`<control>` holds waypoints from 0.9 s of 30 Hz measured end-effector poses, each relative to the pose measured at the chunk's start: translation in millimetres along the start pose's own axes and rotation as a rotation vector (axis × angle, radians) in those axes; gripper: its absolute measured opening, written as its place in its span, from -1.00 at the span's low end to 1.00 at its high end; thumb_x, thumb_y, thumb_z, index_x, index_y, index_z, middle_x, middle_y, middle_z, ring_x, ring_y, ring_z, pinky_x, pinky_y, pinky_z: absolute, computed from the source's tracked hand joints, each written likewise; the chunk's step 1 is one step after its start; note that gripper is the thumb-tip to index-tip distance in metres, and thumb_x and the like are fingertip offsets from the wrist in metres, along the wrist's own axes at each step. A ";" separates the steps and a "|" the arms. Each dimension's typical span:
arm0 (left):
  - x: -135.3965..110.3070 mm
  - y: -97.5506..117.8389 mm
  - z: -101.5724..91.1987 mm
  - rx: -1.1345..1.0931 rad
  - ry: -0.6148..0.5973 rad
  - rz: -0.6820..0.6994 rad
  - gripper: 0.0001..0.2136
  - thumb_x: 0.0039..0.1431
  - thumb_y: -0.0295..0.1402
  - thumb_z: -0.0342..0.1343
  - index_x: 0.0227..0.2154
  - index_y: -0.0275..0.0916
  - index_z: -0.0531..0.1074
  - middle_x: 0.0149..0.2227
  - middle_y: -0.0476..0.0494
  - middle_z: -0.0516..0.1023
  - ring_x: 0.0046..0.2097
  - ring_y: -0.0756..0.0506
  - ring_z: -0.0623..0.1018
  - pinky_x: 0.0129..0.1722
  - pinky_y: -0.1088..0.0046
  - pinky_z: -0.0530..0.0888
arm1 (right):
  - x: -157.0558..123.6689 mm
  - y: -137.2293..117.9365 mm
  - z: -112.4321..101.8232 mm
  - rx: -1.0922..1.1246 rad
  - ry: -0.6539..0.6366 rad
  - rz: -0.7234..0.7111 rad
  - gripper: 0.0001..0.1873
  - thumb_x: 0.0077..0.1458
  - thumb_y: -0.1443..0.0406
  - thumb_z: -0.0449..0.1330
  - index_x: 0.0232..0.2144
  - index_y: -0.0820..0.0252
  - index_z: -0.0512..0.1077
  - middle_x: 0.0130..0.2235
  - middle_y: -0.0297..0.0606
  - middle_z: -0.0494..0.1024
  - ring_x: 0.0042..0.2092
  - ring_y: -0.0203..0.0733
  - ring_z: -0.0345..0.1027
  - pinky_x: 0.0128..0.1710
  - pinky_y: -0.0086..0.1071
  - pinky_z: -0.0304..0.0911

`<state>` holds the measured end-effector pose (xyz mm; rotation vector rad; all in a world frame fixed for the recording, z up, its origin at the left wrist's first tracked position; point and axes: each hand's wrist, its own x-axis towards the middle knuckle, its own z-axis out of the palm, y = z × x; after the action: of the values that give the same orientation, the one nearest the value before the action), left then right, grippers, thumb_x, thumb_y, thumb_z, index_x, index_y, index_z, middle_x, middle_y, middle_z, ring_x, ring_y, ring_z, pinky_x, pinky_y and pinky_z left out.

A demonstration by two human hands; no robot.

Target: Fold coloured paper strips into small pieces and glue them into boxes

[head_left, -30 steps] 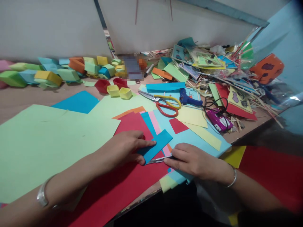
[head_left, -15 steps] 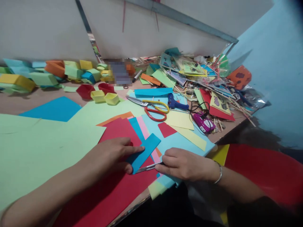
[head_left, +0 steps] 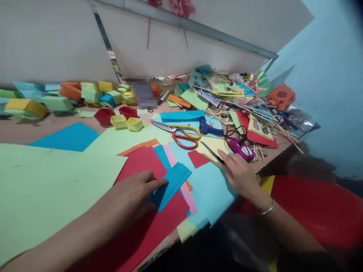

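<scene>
My left hand (head_left: 133, 194) lies flat on a folded blue paper strip (head_left: 170, 183), its fingers stretched out and pressing the strip against a red sheet (head_left: 141, 160). My right hand (head_left: 241, 173) is farther right over a light blue sheet (head_left: 207, 185). Its fingers are pinched on a thin dark-handled blade (head_left: 212, 152) that points up and left across a yellow paper (head_left: 211, 145).
Scissors (head_left: 181, 132), a blue glue gun (head_left: 208, 128) and a purple stapler (head_left: 241, 148) lie behind the sheets. Folded paper boxes (head_left: 124, 121) line the back wall. A heap of cards and sticks (head_left: 241, 98) fills the back right. The table edge (head_left: 164, 243) runs near.
My right hand has lifted the blade away from the blue strip and carried it right and back to the yellow paper. The left hand stays on the strip, which now shows two layers.
</scene>
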<state>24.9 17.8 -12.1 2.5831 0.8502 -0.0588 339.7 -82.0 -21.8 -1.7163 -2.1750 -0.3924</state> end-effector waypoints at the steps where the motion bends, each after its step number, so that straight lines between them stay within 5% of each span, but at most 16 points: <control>1: -1.9 4.7 0.9 0.005 0.015 -0.018 -0.60 0.10 -0.39 0.06 0.02 -0.13 0.48 -0.27 -0.19 0.46 -0.29 -0.21 0.50 -0.35 0.33 0.35 | 1.9 3.2 1.7 -0.075 -0.036 0.019 -0.57 0.20 0.48 0.03 0.12 0.41 0.32 -0.27 -0.04 0.43 -0.24 -0.05 0.30 -0.29 -0.23 0.31; 5: -3.8 29.4 -1.9 0.150 0.015 -0.142 -0.62 0.20 -0.03 0.04 -0.24 -0.26 0.53 -0.30 -0.25 0.46 -0.32 -0.23 0.49 -0.34 0.28 0.37 | 20.6 -4.8 -4.0 -0.134 -0.064 -0.044 -0.66 0.18 0.42 0.12 0.01 0.39 0.39 -0.05 0.15 0.39 -0.09 0.05 0.28 -0.20 -0.17 0.32; 10: -4.0 38.0 -7.4 0.289 -0.021 -0.163 -0.77 0.21 -0.31 0.04 -0.15 -0.30 0.47 -0.28 -0.28 0.49 -0.28 -0.24 0.50 -0.34 0.29 0.37 | 61.7 -37.4 -16.4 0.051 -0.232 -0.257 -0.78 0.24 0.41 0.02 -0.13 0.29 0.43 -0.16 -0.03 0.46 -0.20 -0.13 0.28 -0.26 -0.31 0.22; 13: -2.8 20.6 -7.7 0.159 0.040 -0.174 -0.64 0.18 -0.42 -0.01 0.04 -0.32 0.34 -0.16 -0.34 0.50 -0.18 -0.27 0.51 -0.24 0.24 0.40 | 86.8 -53.6 -7.3 0.169 -0.439 -0.371 -0.85 0.20 0.41 0.10 -0.20 0.25 0.44 -0.18 -0.13 0.48 -0.22 -0.19 0.29 -0.28 -0.37 0.15; 17: 7.7 -7.9 -18.0 -0.157 0.060 -0.301 -0.39 -0.06 -0.34 0.19 0.12 -0.34 0.26 0.00 -0.39 0.48 -0.05 -0.33 0.51 -0.19 0.23 0.42 | 115.7 -67.7 11.9 0.234 -0.630 -0.279 -0.81 0.10 0.37 0.27 -0.21 0.27 0.42 -0.15 -0.13 0.47 -0.16 -0.16 0.31 -0.29 -0.39 0.09; 22: 17.6 -42.1 -41.6 -0.287 0.025 -0.336 -0.84 -0.03 -0.29 0.10 -0.38 -0.22 0.47 -0.39 -0.07 0.59 -0.30 -0.20 0.56 -0.33 0.37 0.41 | 142.6 -72.4 27.7 0.292 -0.696 -0.280 -0.73 -0.04 0.32 0.39 -0.28 0.24 0.43 -0.29 -0.25 0.45 -0.28 -0.22 0.27 -0.39 -0.45 0.02; 27: 1.9 -70.3 -67.1 -0.360 0.026 -0.298 -0.79 0.06 -0.26 0.01 -0.33 -0.25 0.46 -0.39 -0.09 0.57 -0.32 -0.16 0.55 -0.37 0.41 0.42 | 158.4 -71.2 35.5 0.420 -0.689 -0.270 -0.80 -0.15 0.51 0.30 -0.56 0.24 0.34 -0.41 -0.32 0.37 -0.37 -0.30 0.16 -0.44 -0.44 -0.07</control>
<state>-20.0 96.8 22.4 2.1141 1.1357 0.0385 233.7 55.5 13.7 -1.4451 -2.6998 0.6570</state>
